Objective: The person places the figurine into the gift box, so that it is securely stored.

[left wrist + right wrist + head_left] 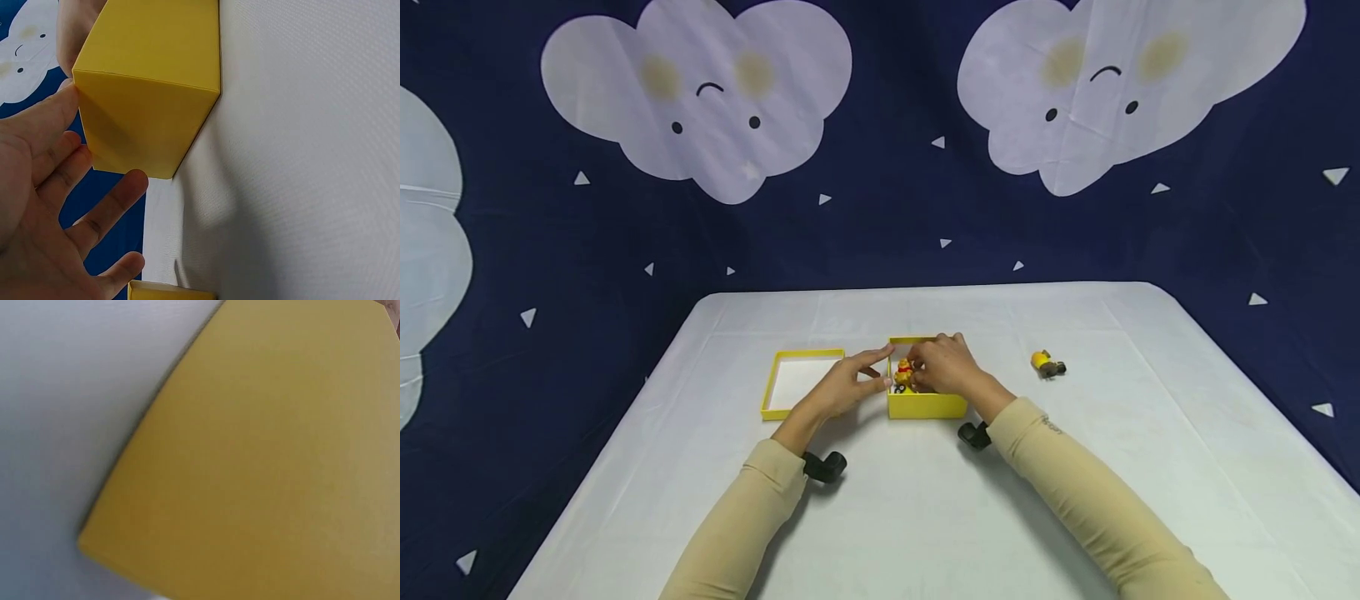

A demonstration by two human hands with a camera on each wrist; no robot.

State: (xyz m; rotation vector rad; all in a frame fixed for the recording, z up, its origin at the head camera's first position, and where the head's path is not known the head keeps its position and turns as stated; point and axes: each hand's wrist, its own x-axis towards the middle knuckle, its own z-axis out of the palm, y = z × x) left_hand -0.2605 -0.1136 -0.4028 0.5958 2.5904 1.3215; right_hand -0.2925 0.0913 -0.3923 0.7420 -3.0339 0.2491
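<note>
Yellow box (927, 407), both hands (842, 387) (947, 367) at rim (907, 339)

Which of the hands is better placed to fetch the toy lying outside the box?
Probably the right hand: it's nearer the toy, which lies right of the yellow box; the left hand is at the box's left side.

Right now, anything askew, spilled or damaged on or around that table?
Two things. The cloud faces on the backdrop are upside down, mouths above eyes. One small toy lies on the table away from the yellow box, seemingly tipped over. I see no spill or damage.
</note>
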